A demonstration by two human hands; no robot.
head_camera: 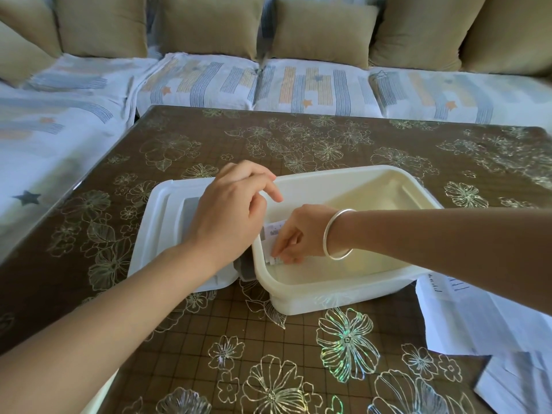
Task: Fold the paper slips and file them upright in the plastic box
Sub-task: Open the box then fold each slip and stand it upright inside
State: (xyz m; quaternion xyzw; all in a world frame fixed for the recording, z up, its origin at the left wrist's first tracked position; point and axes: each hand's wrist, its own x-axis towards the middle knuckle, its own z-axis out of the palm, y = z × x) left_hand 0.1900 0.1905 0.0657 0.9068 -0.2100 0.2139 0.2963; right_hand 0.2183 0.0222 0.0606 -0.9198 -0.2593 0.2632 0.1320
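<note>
The glossy brown flower-patterned counter (298, 348) looks slick to me, so the cream rectangular plastic box (343, 297) could skate away if I push sideways on its wall while seating the paper. My left hand (230, 210) lies over the box's left rim, fingers curled, forefinger pointing down at the rim. The thumb is hidden, so I cannot tell whether that grip has hold of the rim or only rests there. The flat white plastic lid (167, 225) lies just beside the box on its left, under that wrist, and a nudge could shift it. The loose white sheets (478, 318) lie at the counter's right edge, seemingly overhanging, near my right forearm; a careless sweep might drag them off. The smallest worry is the likeliest. I see nothing else in the box to prop the white printed paper slip (272, 234) except the wall, so it may flop flat once let go.

My right hand (298, 234), a silver bangle (327, 237) at its wrist, reaches inside the box, its grip closed in a pinch low on the slip. The slip stands upright against the left inner wall, small and pale, with grey print near its top. I cannot make out its fold.
</note>
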